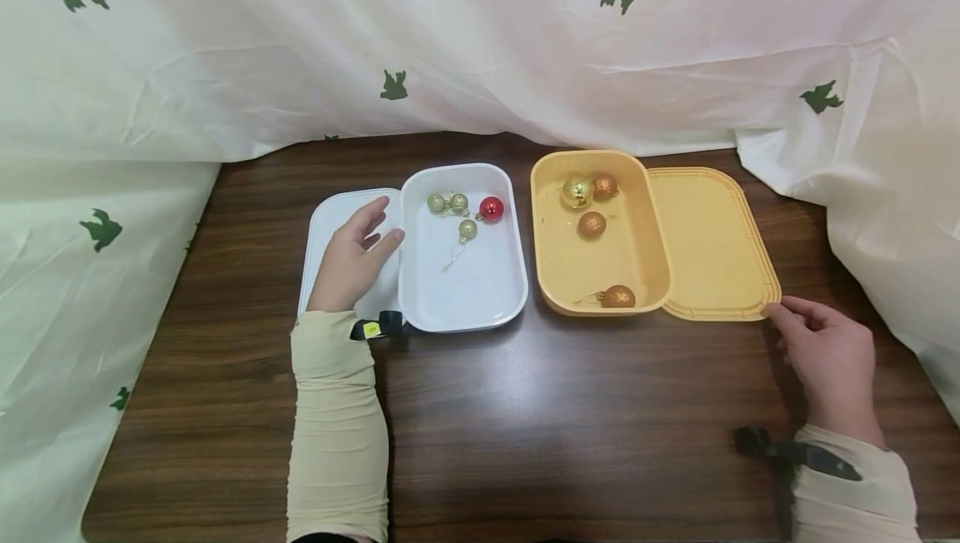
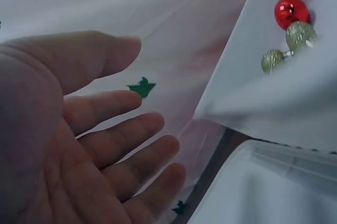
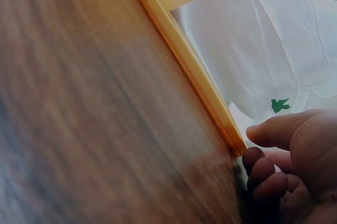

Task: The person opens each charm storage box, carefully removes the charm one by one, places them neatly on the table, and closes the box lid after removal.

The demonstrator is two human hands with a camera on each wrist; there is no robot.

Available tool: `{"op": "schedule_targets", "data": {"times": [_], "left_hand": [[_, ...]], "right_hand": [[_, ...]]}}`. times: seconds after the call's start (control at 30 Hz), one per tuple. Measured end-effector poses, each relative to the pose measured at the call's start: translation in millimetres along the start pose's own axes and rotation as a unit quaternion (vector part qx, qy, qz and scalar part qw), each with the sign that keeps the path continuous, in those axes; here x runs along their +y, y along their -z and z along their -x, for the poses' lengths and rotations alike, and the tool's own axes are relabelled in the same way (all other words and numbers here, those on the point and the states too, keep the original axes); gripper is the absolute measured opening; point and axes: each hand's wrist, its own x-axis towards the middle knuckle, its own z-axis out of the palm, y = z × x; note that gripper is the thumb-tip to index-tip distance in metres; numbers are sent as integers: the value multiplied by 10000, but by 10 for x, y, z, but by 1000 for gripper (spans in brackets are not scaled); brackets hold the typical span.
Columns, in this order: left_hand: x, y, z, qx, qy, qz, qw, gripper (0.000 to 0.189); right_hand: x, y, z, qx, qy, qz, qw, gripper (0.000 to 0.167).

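Observation:
My left hand (image 1: 351, 260) hovers over the white lid (image 1: 324, 235), its fingers relaxed and thumb apart, holding nothing. Beside it stands the white box (image 1: 461, 289), with a shiny red ball ornament (image 1: 491, 209) and several small pale-gold glittery ornaments (image 1: 468, 230) inside. At the far right, my right hand (image 1: 828, 360) pinches the near right corner of the yellow lid (image 1: 708, 243) between thumb and fingers. In the right wrist view, the fingertips sit right at the corner of the lid (image 3: 192, 76). The yellow box (image 1: 558, 268) holds a shiny gold ball (image 1: 577, 191) and three copper glittery balls (image 1: 591, 225).
Both boxes stand without covers near the back of the dark wood table (image 1: 525, 426), each with a lid at its outer side. A white curtain (image 1: 480, 43) with green bird shapes hangs behind and on both sides. Black straps (image 1: 810, 455) circle the wrists.

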Motion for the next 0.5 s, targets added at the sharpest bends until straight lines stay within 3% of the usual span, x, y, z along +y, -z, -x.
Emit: {"op": "schedule_targets", "data": {"times": [0.3, 0.5], "left_hand": [[-181, -103, -67, -407, 489, 604, 9961, 61], [-284, -227, -105, -426, 478, 1108, 9918, 59]], "right_hand": [[23, -6, -19, 12, -8, -111, 9999, 64], [33, -7, -29, 3, -36, -228, 9997, 61]]}}
